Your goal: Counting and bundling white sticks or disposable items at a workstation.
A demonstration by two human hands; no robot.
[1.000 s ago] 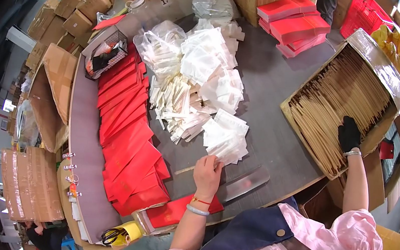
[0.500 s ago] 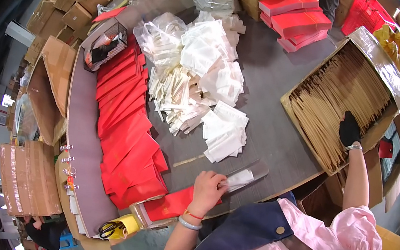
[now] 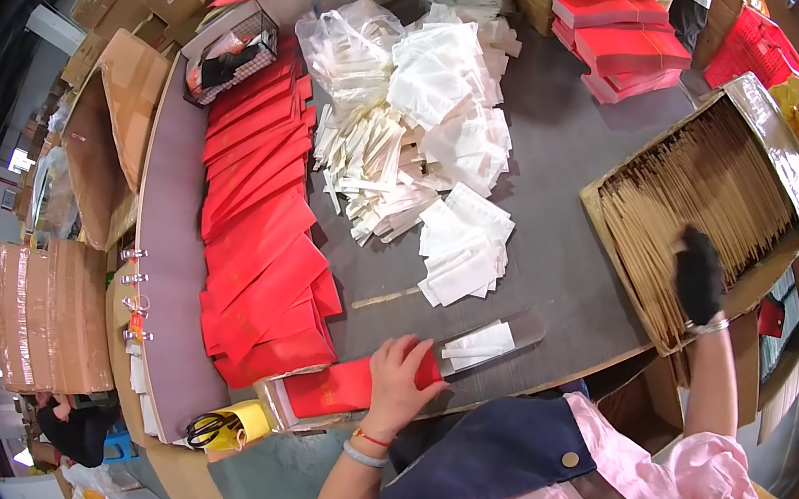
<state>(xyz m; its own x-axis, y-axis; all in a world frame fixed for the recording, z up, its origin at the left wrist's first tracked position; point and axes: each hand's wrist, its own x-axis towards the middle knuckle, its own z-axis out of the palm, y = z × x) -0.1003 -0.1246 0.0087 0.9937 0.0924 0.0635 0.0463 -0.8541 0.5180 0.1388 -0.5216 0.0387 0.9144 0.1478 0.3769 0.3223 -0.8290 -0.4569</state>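
My left hand [image 3: 397,381] lies near the table's front edge, its fingers curled over the right end of a flat red envelope [image 3: 330,390]. Just to its right lies a clear sleeve with a white packet [image 3: 483,341] in it. My right hand [image 3: 699,277], in a black glove, rests on the thin brown sticks [image 3: 689,197] packed in an open cardboard box [image 3: 613,239] at the right. The glove hides whether its fingers grip any sticks.
A long row of overlapping red envelopes [image 3: 259,201] runs along the table's left side. White packets [image 3: 465,248] and clear bags [image 3: 412,80] are heaped in the middle. Red stacks [image 3: 629,42] stand at the back. Scissors [image 3: 210,426] lie at the front left, and cartons [image 3: 116,101] surround the table.
My left hand left the white packets, came back to the table's front edge past the clear sleeve, and now lies on the red envelope. The gloved right hand stayed in the box.
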